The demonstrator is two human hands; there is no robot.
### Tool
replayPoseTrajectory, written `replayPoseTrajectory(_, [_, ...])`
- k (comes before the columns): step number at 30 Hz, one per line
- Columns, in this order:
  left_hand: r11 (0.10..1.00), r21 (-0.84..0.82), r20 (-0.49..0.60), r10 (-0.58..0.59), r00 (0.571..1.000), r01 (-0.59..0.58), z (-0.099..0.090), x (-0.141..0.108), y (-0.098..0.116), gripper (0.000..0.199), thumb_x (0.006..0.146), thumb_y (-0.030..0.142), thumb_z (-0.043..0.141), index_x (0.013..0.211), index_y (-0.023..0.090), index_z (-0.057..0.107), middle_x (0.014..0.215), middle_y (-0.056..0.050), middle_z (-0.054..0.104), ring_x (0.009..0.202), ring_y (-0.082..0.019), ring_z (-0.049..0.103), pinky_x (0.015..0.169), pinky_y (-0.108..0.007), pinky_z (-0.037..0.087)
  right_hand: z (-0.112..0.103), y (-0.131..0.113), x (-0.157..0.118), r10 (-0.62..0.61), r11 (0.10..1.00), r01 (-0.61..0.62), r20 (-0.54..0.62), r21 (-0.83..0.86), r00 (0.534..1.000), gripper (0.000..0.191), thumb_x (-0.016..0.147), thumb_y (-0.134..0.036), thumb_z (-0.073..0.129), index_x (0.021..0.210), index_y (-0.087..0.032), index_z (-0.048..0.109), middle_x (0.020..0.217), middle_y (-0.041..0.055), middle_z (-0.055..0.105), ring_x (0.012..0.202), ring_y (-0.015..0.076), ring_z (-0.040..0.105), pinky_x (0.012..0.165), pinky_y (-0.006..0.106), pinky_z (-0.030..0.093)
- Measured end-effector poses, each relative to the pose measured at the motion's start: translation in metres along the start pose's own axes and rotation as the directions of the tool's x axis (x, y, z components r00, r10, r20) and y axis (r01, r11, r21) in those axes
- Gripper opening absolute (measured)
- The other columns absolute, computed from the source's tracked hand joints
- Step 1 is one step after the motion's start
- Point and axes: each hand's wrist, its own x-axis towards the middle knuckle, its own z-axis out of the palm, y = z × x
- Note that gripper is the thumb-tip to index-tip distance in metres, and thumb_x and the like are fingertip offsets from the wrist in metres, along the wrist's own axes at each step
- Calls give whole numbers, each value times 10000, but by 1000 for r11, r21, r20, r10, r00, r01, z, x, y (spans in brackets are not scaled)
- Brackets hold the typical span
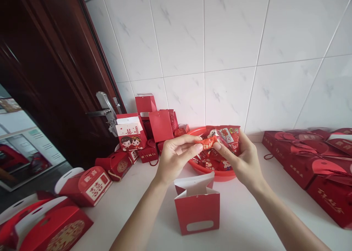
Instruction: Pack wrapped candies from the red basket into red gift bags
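Between my two hands is a small red wrapped candy [208, 143], raised above the table. My left hand [178, 152] pinches its left end with thumb and fingers. The thumb of my right hand [243, 157] presses the other end, its fingers partly hidden behind. Beyond them stands a red plastic basin [224, 176] holding several red candy packets, one large packet [227, 135] rising close behind my right hand. Below my hands, an upright red paper box [197, 210] has its top flaps open; its inside is mostly hidden.
Red gift boxes [161, 124] are piled at the back left against the tiled wall. More handled boxes [85, 187] line the left side. Several ribboned boxes [305, 166] sit together at the right. A dark door [60, 60] with a metal handle [106, 110] is at the left.
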Motion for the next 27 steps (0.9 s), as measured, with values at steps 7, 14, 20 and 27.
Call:
replayPoseTrajectory(7, [998,54,-61,27,998,-24,4,-1,2,170,784,361,836,839,201,816,864,-49,789,837,-209,738,813,-325,607,1,3,-3,7,999,-7,-15,-39,1000,322,798,-463,819,970,-251,648,870,25,726,706,200,642,599,312,530])
replayPoseTrajectory(14, [991,-64,-53,-120,991,117,-1,3,-2,234,710,411,878,824,210,840,846,-64,807,820,-224,737,845,-366,583,2,-1,-3,27,998,-29,45,48,999,264,805,-432,819,906,-254,652,851,15,742,740,211,685,632,312,558])
replayPoseTrajectory(20, [996,-34,-24,-83,996,82,-1,2,-1,247,717,358,888,903,206,829,931,-68,813,879,-227,756,835,-336,603,0,-1,0,45,998,-46,32,41,998,269,807,-428,819,907,-249,644,846,10,736,735,201,679,639,306,561])
replayPoseTrajectory(27, [999,9,-43,-41,998,41,-2,-1,-1,196,797,369,825,861,184,812,767,-42,777,682,-179,730,707,-303,614,-3,-5,1,45,998,-45,13,41,999,268,798,-423,829,871,-245,642,819,5,728,723,190,678,643,296,564])
